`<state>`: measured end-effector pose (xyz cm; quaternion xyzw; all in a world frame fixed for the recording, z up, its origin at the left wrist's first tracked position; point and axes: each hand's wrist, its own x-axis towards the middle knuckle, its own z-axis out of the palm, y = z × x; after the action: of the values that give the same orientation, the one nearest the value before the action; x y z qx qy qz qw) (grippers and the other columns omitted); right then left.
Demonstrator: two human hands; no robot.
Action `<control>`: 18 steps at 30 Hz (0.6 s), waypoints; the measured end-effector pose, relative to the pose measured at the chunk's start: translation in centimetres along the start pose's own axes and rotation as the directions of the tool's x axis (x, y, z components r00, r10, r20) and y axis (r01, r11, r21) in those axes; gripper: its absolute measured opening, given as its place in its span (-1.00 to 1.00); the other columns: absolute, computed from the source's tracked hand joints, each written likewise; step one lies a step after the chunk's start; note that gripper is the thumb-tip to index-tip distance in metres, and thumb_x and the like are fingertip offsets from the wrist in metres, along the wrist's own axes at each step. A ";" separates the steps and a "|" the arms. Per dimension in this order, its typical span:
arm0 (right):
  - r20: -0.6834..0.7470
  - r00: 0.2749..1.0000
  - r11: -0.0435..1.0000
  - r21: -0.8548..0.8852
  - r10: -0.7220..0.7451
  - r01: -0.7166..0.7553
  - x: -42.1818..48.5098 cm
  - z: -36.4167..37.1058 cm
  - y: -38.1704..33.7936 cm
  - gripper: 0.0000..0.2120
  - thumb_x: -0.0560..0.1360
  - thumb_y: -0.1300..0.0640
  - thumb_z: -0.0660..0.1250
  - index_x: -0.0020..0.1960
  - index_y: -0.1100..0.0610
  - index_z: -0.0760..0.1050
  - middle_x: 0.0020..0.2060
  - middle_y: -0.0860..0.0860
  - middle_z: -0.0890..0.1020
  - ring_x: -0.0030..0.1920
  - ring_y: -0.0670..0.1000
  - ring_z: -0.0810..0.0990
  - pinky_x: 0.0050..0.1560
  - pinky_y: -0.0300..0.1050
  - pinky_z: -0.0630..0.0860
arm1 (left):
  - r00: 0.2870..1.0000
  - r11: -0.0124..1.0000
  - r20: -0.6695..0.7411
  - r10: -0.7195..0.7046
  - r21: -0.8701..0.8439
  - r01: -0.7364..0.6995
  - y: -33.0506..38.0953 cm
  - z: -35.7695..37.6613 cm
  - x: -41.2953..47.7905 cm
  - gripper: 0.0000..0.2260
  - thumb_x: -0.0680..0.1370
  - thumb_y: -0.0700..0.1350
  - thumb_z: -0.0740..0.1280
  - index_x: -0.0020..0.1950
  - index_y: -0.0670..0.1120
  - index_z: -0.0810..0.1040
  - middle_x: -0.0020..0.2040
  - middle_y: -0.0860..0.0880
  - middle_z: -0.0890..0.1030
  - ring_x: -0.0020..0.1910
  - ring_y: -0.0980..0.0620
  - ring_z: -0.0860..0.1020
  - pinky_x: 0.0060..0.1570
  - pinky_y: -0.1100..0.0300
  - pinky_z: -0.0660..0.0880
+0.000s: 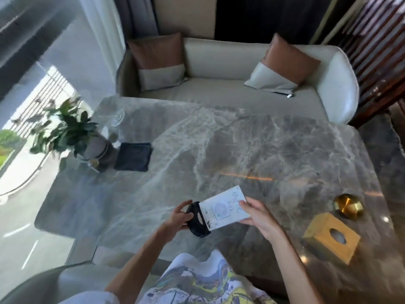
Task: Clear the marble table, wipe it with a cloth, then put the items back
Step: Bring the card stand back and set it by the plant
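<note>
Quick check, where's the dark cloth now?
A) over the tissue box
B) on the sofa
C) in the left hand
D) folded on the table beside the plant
D: the dark cloth lies folded on the marble table beside the plant; the left hand and right hand hold the white sign.

Open across the middle and far right of the tabletop. Blocked at the far left by a potted plant with leaves spread past the edge, a clear glass behind it and a folded dark cloth flat just beside the pot. Blocked at the near right by a wooden tissue box and, just beyond, a gold round dish. Taken up at the near middle by a white card and black holder, held in the left grip and right grip. Passable between cloth and card, and between card and tissue box.
</note>
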<state>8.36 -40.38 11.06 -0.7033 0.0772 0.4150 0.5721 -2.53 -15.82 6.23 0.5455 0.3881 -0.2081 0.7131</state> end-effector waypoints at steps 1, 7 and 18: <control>0.019 1.000 0.999 -0.047 0.001 0.000 0.8 0.4 -0.5 -0.80 0.61 0.16 0.23 0.18 0.09 0.56 0.01 0.07 0.71 0.04 0.05 0.68 0.03 -0.01 0.64 | 1.000 1.000 -0.013 0.012 -0.021 -0.012 -0.2 -0.5 -0.2 -0.54 0.54 -0.38 0.21 0.39 -0.05 0.36 -0.06 -0.14 0.58 -0.10 -0.07 0.58 -0.22 0.18 0.61; 0.169 0.976 0.798 -0.564 -0.140 0.212 6.0 5.7 -5.3 -0.84 0.55 0.11 0.30 0.01 0.15 0.62 -0.14 0.05 0.73 -0.21 -0.09 0.57 -0.10 -0.07 0.48 | 0.989 0.989 -0.146 0.035 -0.140 -0.055 0.0 -4.7 -2.0 -0.43 0.41 -0.39 0.24 0.38 -0.05 0.32 -0.06 -0.14 0.55 -0.15 -0.08 0.59 -0.23 0.08 0.62; 0.567 0.818 0.146 -0.805 -0.099 0.576 12.8 33.9 -18.6 -0.81 0.52 0.03 0.34 0.10 -0.01 0.63 -0.06 -0.09 0.68 -0.06 -0.01 0.60 -0.10 -0.10 0.43 | 0.941 0.963 -0.338 0.008 -0.251 -0.098 -0.3 -24.9 -0.8 -0.64 0.51 -0.36 0.30 0.25 -0.14 0.34 -0.22 -0.17 0.50 -0.35 0.00 0.45 -0.36 0.21 0.46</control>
<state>10.69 -0.07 16.23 -0.8012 -0.4710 0.3556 0.0991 -11.39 7.38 4.10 0.4831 0.5126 -0.0393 0.7087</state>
